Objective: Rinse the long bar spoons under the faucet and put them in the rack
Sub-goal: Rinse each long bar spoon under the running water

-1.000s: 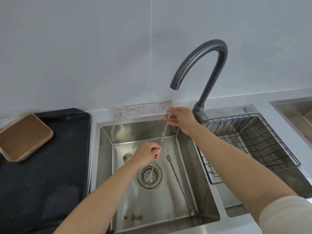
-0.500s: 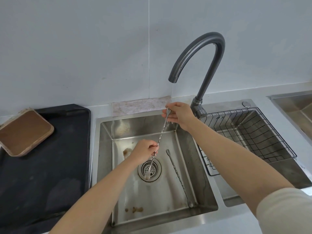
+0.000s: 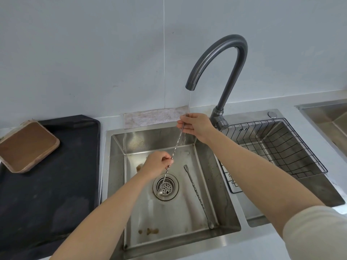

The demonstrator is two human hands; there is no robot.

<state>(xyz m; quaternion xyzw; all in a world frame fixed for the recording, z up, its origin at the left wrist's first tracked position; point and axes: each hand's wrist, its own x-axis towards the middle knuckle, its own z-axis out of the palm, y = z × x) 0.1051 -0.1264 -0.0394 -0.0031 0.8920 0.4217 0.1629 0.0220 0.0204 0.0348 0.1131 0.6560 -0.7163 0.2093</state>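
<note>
A long twisted bar spoon slants over the steel sink, its bowl low above the drain strainer. My right hand pinches its upper end under the thin stream from the dark grey faucet. My left hand grips the shaft lower down. A second bar spoon lies flat on the sink floor to the right of the drain, fork end toward the wall. The black wire rack sits in the basin to the right and holds nothing that I can see.
A black tray lies on the counter to the left, with a brown square dish on its far corner. Another steel basin shows at the far right edge. Brown specks lie on the sink floor.
My left hand has slid slightly along the spoon's shaft. The view has shifted so the faucet and sink sit a little higher and nearer; both hands keep hold of the spoon.
</note>
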